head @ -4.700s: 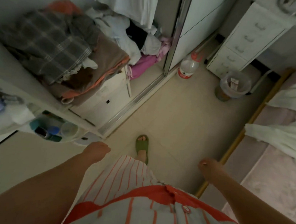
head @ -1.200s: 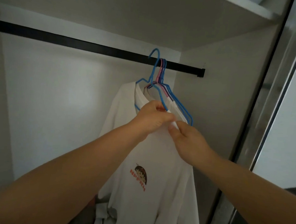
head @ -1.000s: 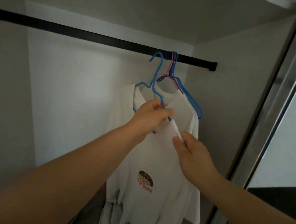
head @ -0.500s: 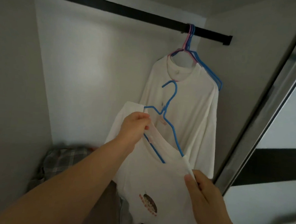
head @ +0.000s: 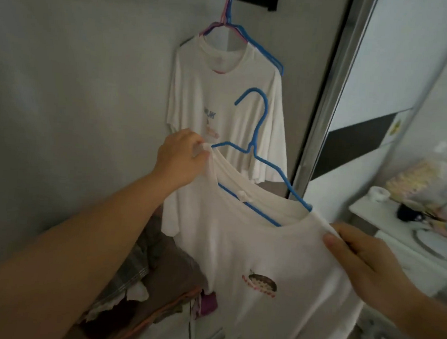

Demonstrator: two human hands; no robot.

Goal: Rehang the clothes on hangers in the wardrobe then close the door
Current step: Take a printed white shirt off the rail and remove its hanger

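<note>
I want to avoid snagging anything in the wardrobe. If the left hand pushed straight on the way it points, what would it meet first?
Probably the hanging white T-shirt on the rail: the left hand, gripping the held shirt, points up and right toward its lower hem. Depth is unclear.

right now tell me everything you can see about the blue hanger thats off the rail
The blue hanger looks like thin coated wire, with an open hook at the top and sloping shoulders. It is off the rail, tilted down to the right, inside the neck of a white t-shirt with a small chest print. Its right shoulder tip pokes out of the collar. The left hand pinches the shirt at its left end; the right hand holds the shirt's other shoulder.
</note>
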